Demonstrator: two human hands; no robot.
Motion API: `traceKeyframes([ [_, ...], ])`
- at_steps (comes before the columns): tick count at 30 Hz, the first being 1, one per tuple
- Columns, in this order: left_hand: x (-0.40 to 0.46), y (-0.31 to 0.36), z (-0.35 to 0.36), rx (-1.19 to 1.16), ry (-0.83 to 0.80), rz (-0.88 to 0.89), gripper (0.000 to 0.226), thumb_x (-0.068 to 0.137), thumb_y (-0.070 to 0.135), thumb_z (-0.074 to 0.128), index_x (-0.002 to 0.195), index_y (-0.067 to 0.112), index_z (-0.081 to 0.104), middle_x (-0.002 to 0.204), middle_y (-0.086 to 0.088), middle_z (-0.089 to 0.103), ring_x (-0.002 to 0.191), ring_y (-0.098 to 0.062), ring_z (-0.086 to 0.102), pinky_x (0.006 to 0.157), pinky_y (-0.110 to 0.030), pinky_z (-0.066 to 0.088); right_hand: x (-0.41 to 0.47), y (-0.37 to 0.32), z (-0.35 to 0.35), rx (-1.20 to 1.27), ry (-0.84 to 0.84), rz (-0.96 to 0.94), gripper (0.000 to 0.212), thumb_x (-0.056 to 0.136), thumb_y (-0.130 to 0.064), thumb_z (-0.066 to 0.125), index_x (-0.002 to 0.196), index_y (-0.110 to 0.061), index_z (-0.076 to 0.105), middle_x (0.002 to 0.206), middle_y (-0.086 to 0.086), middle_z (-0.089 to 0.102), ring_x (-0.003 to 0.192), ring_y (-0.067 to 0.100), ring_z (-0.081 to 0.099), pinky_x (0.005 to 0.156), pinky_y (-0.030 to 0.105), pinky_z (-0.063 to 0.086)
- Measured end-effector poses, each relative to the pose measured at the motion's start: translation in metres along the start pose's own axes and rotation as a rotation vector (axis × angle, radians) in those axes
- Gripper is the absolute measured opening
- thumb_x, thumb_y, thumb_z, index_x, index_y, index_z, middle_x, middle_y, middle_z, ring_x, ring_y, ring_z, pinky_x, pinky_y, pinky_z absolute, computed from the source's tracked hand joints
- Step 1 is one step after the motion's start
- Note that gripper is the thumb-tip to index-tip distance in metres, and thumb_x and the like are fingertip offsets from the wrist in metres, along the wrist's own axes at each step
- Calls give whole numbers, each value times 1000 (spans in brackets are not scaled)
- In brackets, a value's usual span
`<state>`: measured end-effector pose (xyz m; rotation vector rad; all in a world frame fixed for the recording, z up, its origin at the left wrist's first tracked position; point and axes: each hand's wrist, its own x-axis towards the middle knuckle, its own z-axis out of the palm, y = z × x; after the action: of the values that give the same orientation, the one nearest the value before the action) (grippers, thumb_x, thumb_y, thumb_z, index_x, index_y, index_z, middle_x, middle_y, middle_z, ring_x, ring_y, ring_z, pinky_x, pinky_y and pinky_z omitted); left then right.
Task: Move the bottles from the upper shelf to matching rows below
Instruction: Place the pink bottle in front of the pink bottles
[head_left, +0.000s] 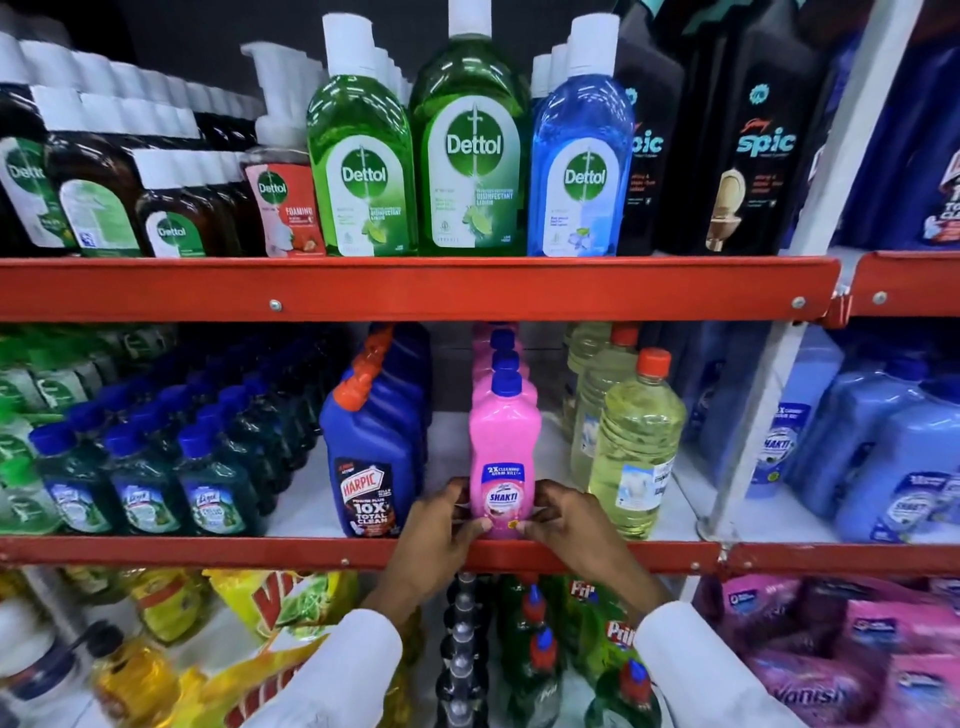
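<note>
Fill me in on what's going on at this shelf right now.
A person in white sleeves is stocking a store shelf of cleaning products. Both hands, the left hand and the right hand, grip the base of a pink Shakti bottle standing at the front edge of the middle shelf, at the head of a row of matching pink bottles. A blue Harpic bottle stands to its left, a pale yellow bottle to its right. Dettol bottles fill the shelf above.

"Dettol" on green bottle (470, 150), "spic" on black bottle (763, 140), "HARPIC 10X TOTAL CLEAN" on blue bottle (371, 467), "SHAKTI" on pink bottle (504, 457)
</note>
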<state>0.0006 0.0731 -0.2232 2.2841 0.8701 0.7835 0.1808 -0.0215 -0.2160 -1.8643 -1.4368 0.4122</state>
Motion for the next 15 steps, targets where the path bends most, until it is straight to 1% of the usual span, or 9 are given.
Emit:
traceKeyframes([
  [1, 1, -1, 1, -3, 7, -3, 41, 90, 28, 72, 126, 17, 58, 118, 3, 72, 101, -3, 63, 89, -12, 49, 0, 1, 0, 1, 9, 2, 39, 81, -20, 78, 117, -15, 67, 105, 1, 78, 86, 8, 72, 70, 5, 50],
  [3, 3, -3, 4, -5, 18, -7, 39, 89, 28, 72, 125, 17, 59, 120, 0, 74, 104, -8, 67, 94, -23, 53, -1, 1, 0, 1, 23, 1, 38, 81, -18, 79, 116, -13, 67, 105, 2, 77, 82, 6, 70, 66, 1, 45],
  [7, 4, -5, 7, 7, 22, -11, 38, 90, 29, 72, 123, 18, 60, 120, -2, 74, 106, -14, 69, 94, -26, 54, 0, 3, 0, -9, 27, -1, 39, 81, -22, 79, 117, -15, 65, 107, 0, 77, 83, 6, 69, 66, 0, 44],
  [9, 4, -5, 7, 6, 26, -10, 37, 90, 31, 72, 123, 18, 60, 120, -2, 74, 106, -14, 69, 96, -31, 57, 0, 4, 0, -10, 19, -2, 40, 81, -23, 79, 117, -16, 65, 106, -3, 76, 82, 5, 69, 70, 5, 49],
  [11, 3, -6, 7, 13, 29, -3, 38, 90, 33, 71, 123, 18, 59, 119, -2, 75, 106, -16, 70, 96, -35, 58, 0, 4, -1, 14, 16, -12, 39, 80, -22, 79, 117, -15, 66, 106, -2, 77, 85, 7, 72, 79, 18, 57],
  [13, 3, -9, 6, 17, 24, -4, 43, 91, 38, 69, 127, 20, 56, 120, -3, 74, 108, -20, 70, 96, -40, 58, -4, 4, -3, 71, 14, -13, 41, 80, -19, 79, 119, -14, 66, 107, 1, 77, 89, 9, 73, 85, 26, 59],
  [14, 2, -10, 7, 12, 23, -3, 48, 90, 39, 69, 131, 21, 53, 122, -3, 73, 109, -20, 70, 96, -41, 58, -8, 7, -3, 111, 12, -11, 44, 81, -17, 79, 122, -13, 65, 108, 2, 76, 91, 10, 73, 87, 28, 59],
  [15, 0, -10, 7, -9, 30, -10, 53, 89, 38, 71, 135, 21, 50, 123, -2, 73, 109, -17, 70, 97, -38, 59, -14, 10, -5, 150, 21, -9, 47, 81, -16, 78, 126, -13, 63, 111, 2, 75, 95, 10, 73, 89, 29, 59],
])
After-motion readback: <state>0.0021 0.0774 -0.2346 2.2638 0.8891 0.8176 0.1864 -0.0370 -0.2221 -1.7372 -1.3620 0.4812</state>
